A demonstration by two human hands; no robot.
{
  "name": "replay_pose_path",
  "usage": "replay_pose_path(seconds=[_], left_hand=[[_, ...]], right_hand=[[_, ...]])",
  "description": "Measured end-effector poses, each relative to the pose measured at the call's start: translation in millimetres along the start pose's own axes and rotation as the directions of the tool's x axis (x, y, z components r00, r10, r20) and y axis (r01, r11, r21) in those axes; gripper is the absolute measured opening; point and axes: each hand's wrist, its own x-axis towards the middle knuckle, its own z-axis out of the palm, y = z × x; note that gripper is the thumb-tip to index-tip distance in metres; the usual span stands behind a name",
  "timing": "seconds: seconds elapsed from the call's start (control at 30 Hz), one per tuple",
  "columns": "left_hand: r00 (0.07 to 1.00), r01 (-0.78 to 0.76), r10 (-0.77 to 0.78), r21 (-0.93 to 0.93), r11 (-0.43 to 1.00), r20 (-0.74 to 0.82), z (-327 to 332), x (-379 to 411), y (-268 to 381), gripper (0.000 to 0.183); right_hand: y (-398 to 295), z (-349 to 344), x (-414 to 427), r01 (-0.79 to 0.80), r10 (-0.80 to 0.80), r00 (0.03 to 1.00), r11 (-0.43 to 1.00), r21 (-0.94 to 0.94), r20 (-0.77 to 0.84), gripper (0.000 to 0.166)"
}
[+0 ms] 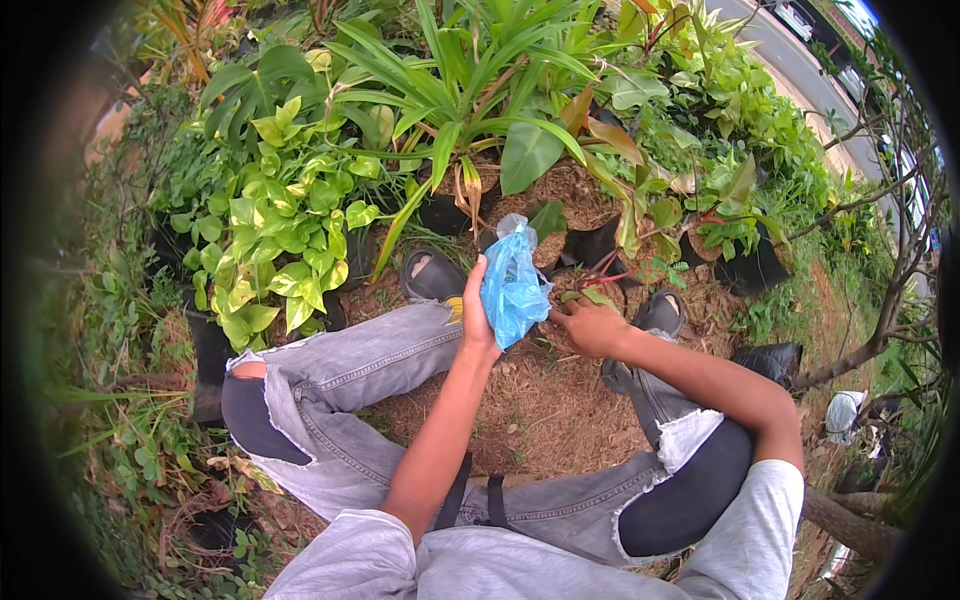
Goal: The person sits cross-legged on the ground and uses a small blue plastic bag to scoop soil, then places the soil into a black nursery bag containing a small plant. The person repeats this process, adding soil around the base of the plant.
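My left hand point(480, 315) holds a crumpled blue plastic bag point(516, 289) upright, its pale gathered top pointing away from me. What is inside the bag cannot be made out. Just to the right, my right hand point(594, 328) reaches low over the ground, one finger pointing toward the bag. A green leaf point(602, 298) and reddish stems point(606, 279) lie at its knuckles. The hand's underside is hidden, so I cannot tell whether it grips anything.
Potted plants in black grow bags point(752, 264) stand ahead, among them a long-leaved plant point(469, 97) and a variegated pothos point(277, 217). Dry brown litter point(517, 409) covers the ground between my legs. Bare branches point(892, 300) rise at right; a road point(802, 71) runs beyond.
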Motion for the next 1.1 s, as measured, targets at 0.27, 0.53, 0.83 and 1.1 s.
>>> replay_pose_path(seconds=[0.27, 0.53, 0.83, 1.1], left_hand=[[1.000, -0.001, 0.001, 0.012, 1.000, 0.016, 3.4, -2.2, 2.9, 0.041], [1.000, 0.000, 0.000, 0.006, 1.000, 0.001, -4.2, 1.0, 2.3, 0.041], [1.000, -0.006, 0.006, 0.018, 1.000, -0.016, -8.3, 3.6, -1.3, 0.040], [1.000, -0.020, 0.020, 0.020, 1.000, -0.008, -2.8, 1.4, 3.8, 0.040]], right_hand=[[8.3, -5.8, 8.0, 0.011, -0.009, 0.987, 1.000, -0.014, 0.158, 0.053], [3.6, -9.5, 0.4, -0.025, 0.019, 0.998, 0.994, 0.109, 0.051, 0.054], [-3.7, -16.4, 7.9, -0.085, 0.071, 0.959, 0.996, 0.039, 0.273, 0.059], [9.2, -13.0, 13.3, -0.023, 0.010, 0.959, 0.999, 0.042, 0.282, 0.054]])
